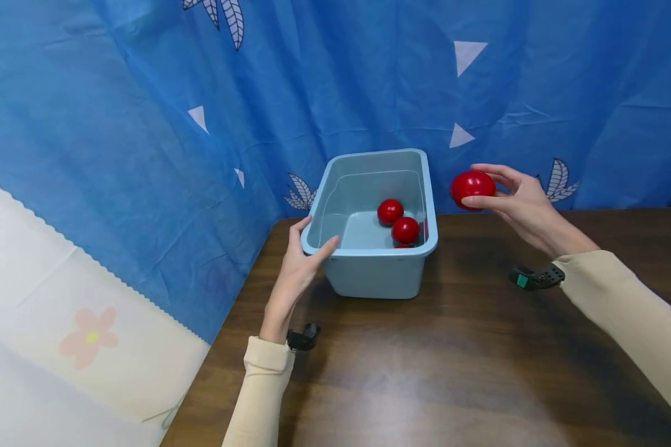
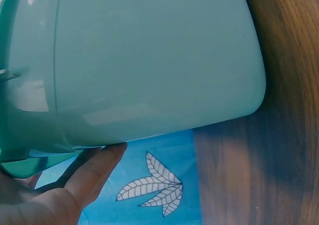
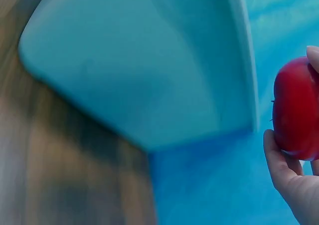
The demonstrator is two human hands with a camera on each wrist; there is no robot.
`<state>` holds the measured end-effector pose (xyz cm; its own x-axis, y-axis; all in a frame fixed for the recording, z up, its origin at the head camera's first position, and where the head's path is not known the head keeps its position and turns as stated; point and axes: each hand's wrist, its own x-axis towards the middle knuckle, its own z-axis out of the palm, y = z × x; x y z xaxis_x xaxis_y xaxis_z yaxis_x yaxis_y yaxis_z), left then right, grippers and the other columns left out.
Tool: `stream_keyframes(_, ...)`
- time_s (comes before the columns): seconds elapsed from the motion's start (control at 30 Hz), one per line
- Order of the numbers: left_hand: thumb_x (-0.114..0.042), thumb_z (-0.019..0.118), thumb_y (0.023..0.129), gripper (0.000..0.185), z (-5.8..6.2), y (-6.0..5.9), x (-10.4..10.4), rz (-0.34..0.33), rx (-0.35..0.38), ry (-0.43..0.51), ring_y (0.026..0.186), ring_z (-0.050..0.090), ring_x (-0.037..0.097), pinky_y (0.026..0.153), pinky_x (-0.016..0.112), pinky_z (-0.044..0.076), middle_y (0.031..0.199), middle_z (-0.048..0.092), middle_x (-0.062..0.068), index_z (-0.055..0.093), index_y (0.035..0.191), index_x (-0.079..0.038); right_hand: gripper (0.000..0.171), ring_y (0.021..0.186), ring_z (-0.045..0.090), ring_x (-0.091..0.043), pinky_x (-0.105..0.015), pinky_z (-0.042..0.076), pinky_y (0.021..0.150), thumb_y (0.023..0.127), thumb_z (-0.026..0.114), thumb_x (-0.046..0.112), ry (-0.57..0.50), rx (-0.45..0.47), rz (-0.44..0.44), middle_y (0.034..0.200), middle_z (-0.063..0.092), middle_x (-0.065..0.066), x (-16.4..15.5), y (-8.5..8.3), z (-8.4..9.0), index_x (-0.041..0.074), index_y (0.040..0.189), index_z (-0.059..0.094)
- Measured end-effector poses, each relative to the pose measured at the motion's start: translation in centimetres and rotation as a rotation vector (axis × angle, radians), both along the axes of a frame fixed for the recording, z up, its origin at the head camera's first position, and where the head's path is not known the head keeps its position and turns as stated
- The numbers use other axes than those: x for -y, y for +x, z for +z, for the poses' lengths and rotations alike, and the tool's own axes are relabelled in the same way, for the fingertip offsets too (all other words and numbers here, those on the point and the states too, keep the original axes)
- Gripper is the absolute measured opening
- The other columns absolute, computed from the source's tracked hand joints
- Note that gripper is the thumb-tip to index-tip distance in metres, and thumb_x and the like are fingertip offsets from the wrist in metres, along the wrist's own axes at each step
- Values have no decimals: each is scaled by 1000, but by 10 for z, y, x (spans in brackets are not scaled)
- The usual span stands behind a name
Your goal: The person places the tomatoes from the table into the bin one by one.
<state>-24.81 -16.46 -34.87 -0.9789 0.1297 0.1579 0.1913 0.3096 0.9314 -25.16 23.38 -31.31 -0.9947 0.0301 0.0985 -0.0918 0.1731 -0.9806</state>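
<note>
A pale blue plastic bin (image 1: 374,273) stands on the dark wooden table (image 1: 453,372), near its back left corner. Two red balls (image 1: 390,212) (image 1: 405,230) lie inside it at the right. My left hand (image 1: 304,257) grips the bin's near left rim, thumb over the edge and fingers on the outer wall (image 2: 149,60). My right hand (image 1: 514,198) holds a third red ball (image 1: 472,189) in its fingertips in the air, just right of the bin's right rim. In the right wrist view that ball (image 3: 296,108) sits between thumb and fingers beside the bin's wall (image 3: 149,70).
A blue curtain (image 1: 335,81) with white leaf prints hangs close behind the bin and along the table's left side. A white cloth with a flower (image 1: 89,338) lies at the lower left. Bare table stretches in front and to the right.
</note>
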Motion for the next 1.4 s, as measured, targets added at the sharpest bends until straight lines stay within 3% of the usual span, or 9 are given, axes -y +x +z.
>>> stream_keyframes(0.27,-44,78,94,90,-1,-1,-4,17,3,-7,141,43,34,116,57,39,160,37,11,25,163,-20,71,142,32,-26,-18,56,85,93,81,13,-104,-49,117,161,35,-6,55,-25,45,20,156,49)
stream_keyframes(0.5,-45,78,93,90,-4,-2,-14,22,12,2,140,45,32,115,57,40,159,39,9,25,162,-22,68,141,38,-26,-27,56,96,91,82,11,-124,-66,162,157,41,-6,89,-51,67,18,153,53)
stream_keyframes(0.73,-50,77,92,89,-5,-3,-28,24,35,-4,139,46,31,115,57,40,159,40,8,27,161,-25,69,141,38,-27,-30,55,98,90,82,7,-199,-37,146,156,42,-7,99,-64,72,15,152,54)
stream_keyframes(0.93,-50,77,92,89,-5,-4,-34,24,44,-10,139,46,32,114,59,41,158,40,8,27,161,-26,70,141,38,-26,-37,50,109,88,84,9,-204,-15,105,156,42,-6,101,-69,72,18,151,54)
stream_keyframes(1.2,-49,77,92,88,-5,-7,-39,13,34,-12,139,46,32,115,58,40,158,41,9,27,161,-26,71,143,37,-27,-43,42,116,91,82,10,-230,18,89,159,41,-8,95,-69,71,19,154,51)
stream_keyframes(1.4,-49,78,92,89,-5,-8,-40,3,35,-8,142,44,29,117,54,38,160,39,9,28,161,-25,71,142,47,-32,-49,37,119,96,75,7,-288,10,101,163,39,-12,92,-66,71,16,159,44)
